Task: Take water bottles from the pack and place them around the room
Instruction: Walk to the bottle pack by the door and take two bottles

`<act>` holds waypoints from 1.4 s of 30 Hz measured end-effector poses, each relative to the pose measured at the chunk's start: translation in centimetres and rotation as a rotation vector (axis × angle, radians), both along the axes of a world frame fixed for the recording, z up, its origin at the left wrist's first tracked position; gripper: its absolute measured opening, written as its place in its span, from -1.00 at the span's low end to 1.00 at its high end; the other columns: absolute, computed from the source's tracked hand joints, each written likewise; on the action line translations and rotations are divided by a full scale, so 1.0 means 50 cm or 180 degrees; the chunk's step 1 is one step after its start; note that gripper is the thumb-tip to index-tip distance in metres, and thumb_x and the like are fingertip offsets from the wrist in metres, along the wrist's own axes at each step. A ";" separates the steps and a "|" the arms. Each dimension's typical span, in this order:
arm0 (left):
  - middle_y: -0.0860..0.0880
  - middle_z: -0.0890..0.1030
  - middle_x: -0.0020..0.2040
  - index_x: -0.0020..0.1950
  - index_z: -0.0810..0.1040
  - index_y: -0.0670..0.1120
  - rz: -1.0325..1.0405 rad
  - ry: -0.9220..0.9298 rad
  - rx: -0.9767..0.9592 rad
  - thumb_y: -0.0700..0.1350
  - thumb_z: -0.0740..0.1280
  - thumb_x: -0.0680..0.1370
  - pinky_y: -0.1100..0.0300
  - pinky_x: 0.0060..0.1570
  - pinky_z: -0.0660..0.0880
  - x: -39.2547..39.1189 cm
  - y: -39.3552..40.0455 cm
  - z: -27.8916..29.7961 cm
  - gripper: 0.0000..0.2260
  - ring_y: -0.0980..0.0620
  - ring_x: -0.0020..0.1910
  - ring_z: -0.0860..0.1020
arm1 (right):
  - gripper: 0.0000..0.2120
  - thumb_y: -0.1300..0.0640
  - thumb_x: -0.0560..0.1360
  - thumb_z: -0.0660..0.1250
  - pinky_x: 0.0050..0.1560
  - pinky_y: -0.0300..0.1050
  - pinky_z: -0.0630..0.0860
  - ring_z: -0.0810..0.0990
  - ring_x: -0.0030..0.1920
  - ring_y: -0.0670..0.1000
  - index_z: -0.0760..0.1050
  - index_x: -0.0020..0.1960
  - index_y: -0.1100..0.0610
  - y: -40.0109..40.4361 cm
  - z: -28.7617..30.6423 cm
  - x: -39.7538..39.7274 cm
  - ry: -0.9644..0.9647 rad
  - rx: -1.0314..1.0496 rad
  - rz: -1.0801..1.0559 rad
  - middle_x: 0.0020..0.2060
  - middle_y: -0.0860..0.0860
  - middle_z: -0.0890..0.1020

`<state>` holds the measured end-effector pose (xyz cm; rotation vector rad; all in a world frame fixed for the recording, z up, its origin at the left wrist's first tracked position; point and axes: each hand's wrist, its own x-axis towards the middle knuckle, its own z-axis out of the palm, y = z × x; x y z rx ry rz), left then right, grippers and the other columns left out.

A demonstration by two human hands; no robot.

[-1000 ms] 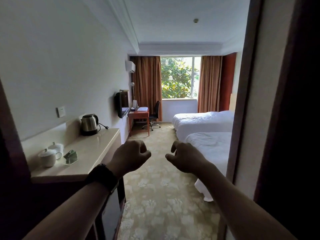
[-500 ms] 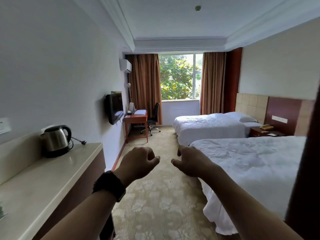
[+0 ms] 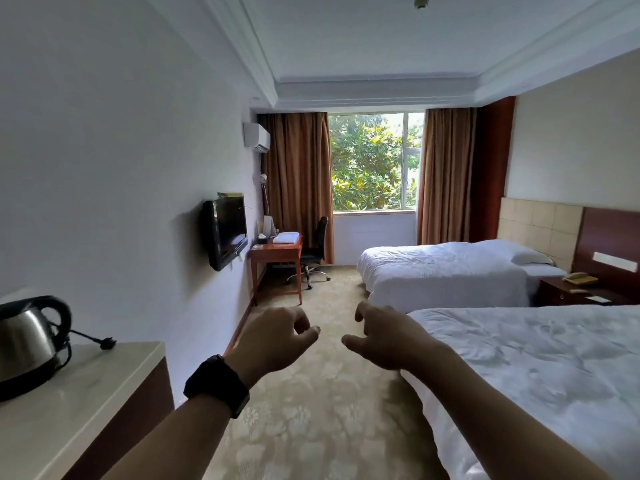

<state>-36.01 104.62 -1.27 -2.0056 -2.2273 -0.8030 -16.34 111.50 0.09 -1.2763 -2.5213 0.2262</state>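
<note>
No water bottles or pack show anywhere in this view. Both forearms reach forward at chest height over the pale floral carpet [image 3: 311,427], backs of the hands up. The left hand [image 3: 273,336], a black watch [image 3: 217,385] on its wrist, has loosely curled fingers and an empty grip; the right hand [image 3: 384,337] matches it, thumb out, holding nothing. A steel electric kettle [image 3: 26,341] stands on the cream bench [image 3: 86,403] at left; the nearer white-covered bed [image 3: 540,375] lies at right.
</note>
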 end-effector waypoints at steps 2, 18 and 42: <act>0.15 0.64 -0.22 -0.11 0.60 0.08 0.0006 0.0050 -0.0041 0.26 0.27 0.48 0.10 -0.10 0.59 -0.056 0.101 -0.017 -0.71 0.19 -0.23 0.59 | -0.45 -0.26 0.47 0.34 0.06 -0.06 0.57 0.57 0.03 0.02 0.42 0.28 0.10 0.097 -0.009 -0.043 0.0004 -0.0026 0.0034 0.12 0.05 0.62; 0.18 0.61 -0.20 -0.12 0.56 0.13 -0.0154 -0.0210 -0.0062 0.26 0.27 0.49 0.15 -0.13 0.62 -0.424 0.904 0.021 -0.76 0.23 -0.22 0.58 | -0.39 -0.33 0.43 0.31 0.05 -0.07 0.59 0.59 0.00 0.01 0.42 0.30 0.05 0.910 0.026 -0.393 0.0258 -0.0112 -0.0178 0.13 0.05 0.58; 0.13 0.60 0.00 0.09 0.57 0.04 0.0112 -0.0049 0.0005 0.16 0.32 0.52 0.26 -0.11 0.45 -0.743 1.992 0.055 -0.74 0.16 -0.05 0.53 | -0.56 -0.17 0.52 0.31 0.06 -0.01 0.56 0.57 0.03 0.05 0.43 0.24 0.10 2.014 0.044 -0.776 0.0281 0.0065 0.0148 0.09 0.03 0.61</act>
